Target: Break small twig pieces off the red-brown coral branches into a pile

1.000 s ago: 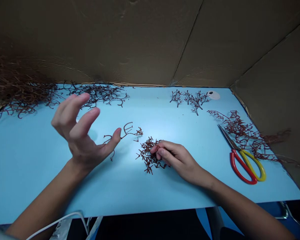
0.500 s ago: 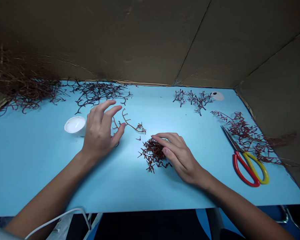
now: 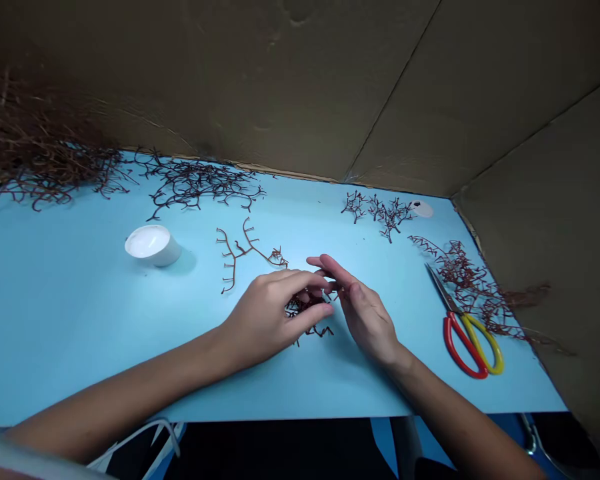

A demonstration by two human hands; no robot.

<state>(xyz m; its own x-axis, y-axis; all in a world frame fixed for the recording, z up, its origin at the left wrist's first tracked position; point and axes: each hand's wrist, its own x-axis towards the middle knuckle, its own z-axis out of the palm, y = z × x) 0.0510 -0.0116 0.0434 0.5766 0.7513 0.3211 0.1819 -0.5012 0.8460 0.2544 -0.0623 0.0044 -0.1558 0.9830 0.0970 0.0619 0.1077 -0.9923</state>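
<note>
A pile of small reddish-brown plastic-looking pieces [image 3: 304,307] lies on the light blue tabletop, partly covered by my hands. My left hand [image 3: 280,313] arches over its left side, thumb and fingers apart. At the right edge is my right hand [image 3: 367,317], tilted on its side with fingers stretched towards the left fingertips. A few brown bits show by its palm; whether they rest on the skin cannot be made out. Just beyond my left hand lies a thin brown branched frame [image 3: 234,257] with short side stubs and a small cluster at its right end.
A white cup [image 3: 163,250] stands tilted-looking at left. Scissors with red and yellow handles [image 3: 473,343] lie at right, beside a brown tangle [image 3: 460,267]. Dark branched pieces [image 3: 195,180] and a larger heap [image 3: 50,160] line the back left. Cardboard walls [image 3: 260,87] enclose the table.
My left hand has moved right and down from beside the cup to the pile, uncovering the branched frame. My right hand has turned its palm more to the left. The view has shifted slightly.
</note>
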